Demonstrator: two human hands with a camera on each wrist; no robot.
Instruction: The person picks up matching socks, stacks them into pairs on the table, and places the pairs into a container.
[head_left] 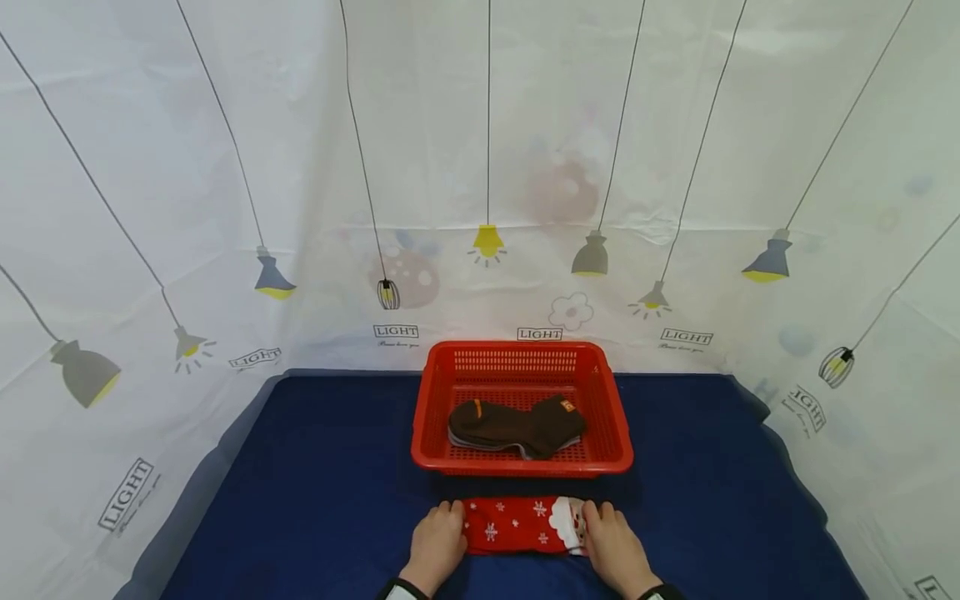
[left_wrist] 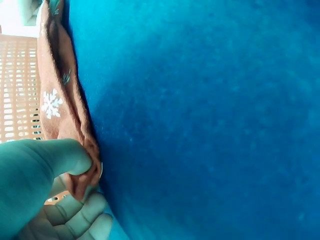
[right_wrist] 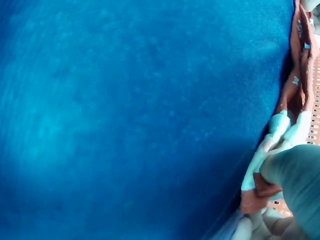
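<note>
A red Christmas sock (head_left: 513, 527) with white snowflakes and a Santa face at its right end stretches sideways between my hands in front of the basket. My left hand (head_left: 438, 537) pinches the snowflake end between thumb and fingers. At the Santa end, my right hand (head_left: 617, 546) pinches the cloth in the same way. The left wrist view shows the sock (left_wrist: 51, 104) in layers with a fold along its edge. Layers of the sock (right_wrist: 300, 80) also show in the right wrist view, down to its white part.
A red plastic basket (head_left: 423, 433) stands just beyond the sock. Inside it lie dark brown socks (head_left: 517, 427) with orange marks, over something greyish. Dark blue cloth (head_left: 315, 483) covers the table. White sheeting (head_left: 300, 125) printed with lamps encloses the back and sides.
</note>
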